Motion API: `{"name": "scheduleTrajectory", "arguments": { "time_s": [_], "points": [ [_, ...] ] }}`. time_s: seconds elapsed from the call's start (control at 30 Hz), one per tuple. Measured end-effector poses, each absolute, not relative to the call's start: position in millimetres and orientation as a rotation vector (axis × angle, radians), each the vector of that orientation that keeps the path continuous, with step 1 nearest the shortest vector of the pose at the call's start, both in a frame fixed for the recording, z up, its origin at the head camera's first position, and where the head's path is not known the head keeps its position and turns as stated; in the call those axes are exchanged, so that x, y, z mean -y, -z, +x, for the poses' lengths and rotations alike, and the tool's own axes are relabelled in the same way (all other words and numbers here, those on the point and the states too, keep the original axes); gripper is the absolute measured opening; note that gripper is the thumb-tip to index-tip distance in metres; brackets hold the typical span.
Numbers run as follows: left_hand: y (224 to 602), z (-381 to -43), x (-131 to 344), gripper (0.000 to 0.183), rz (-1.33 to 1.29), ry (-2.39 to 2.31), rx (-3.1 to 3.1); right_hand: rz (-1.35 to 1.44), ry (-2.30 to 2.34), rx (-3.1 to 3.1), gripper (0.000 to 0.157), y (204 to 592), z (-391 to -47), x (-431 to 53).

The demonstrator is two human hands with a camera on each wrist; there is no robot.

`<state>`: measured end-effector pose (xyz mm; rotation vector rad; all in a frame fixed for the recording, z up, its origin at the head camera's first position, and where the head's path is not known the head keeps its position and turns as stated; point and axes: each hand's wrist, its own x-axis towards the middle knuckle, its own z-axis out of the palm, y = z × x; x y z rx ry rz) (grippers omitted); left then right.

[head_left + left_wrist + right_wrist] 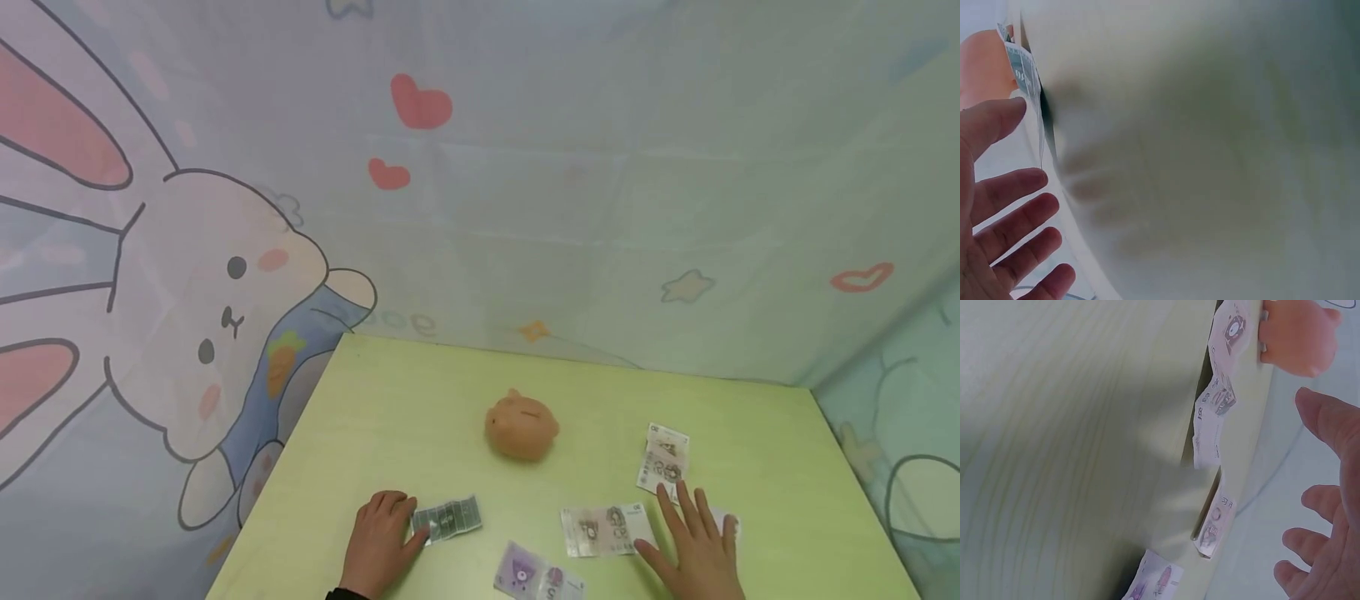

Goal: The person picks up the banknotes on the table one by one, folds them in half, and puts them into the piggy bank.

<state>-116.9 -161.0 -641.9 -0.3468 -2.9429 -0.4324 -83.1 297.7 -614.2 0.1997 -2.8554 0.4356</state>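
My left hand [381,537] is low over the table at the left edge of a creased green-grey banknote [453,518], thumb beside the note. In the left wrist view its fingers [1019,219] are spread, and the note [1024,69] is near the thumb tip. To the right, my right hand [701,554] has its fingers apart, between a pale brownish banknote [606,530] and a partly covered note [735,525]. Another brownish note [663,457] lies beyond its fingertips. The right wrist view shows this hand [1329,537] holding nothing. A purple banknote [528,575] lies at the front.
An orange piggy bank [521,427] with a slot on top stands near the middle of the pale yellow-green table [405,383]. Behind the table hangs a printed cloth [525,225] with hearts, stars and a large rabbit.
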Motion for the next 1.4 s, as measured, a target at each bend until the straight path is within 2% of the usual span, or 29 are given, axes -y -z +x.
{"name": "scheduleTrajectory", "arguments": {
  "time_s": [0.53, 0.8, 0.93, 1.13, 1.4],
  "points": [
    [640.2, -116.1, 157.0, 0.039, -0.346, 0.307, 2.978, 0.139, -0.494, 2.912, 0.085, 609.4, -77.0, -291.6],
    [634.7, -114.6, 153.7, 0.021, -0.324, 0.363, 2.910, 0.141, -0.547, 2.933, 0.084, 606.9, -76.2, -290.8],
    [631.1, -117.6, 152.1, 0.017, -0.288, 0.398, 2.905, 0.162, -0.561, 2.902, 0.084, 608.4, -76.5, -291.8],
    [617.3, -123.1, 146.3, 0.022, -0.290, 0.526, 2.850, 0.202, -0.582, 2.871, 0.083, 609.9, -79.6, -288.6],
    [583.5, -131.3, 132.9, 0.017, -0.371, 0.655, 2.787, 0.272, -0.702, 2.863, 0.080, 590.3, -86.6, -268.5]
  ]
}}
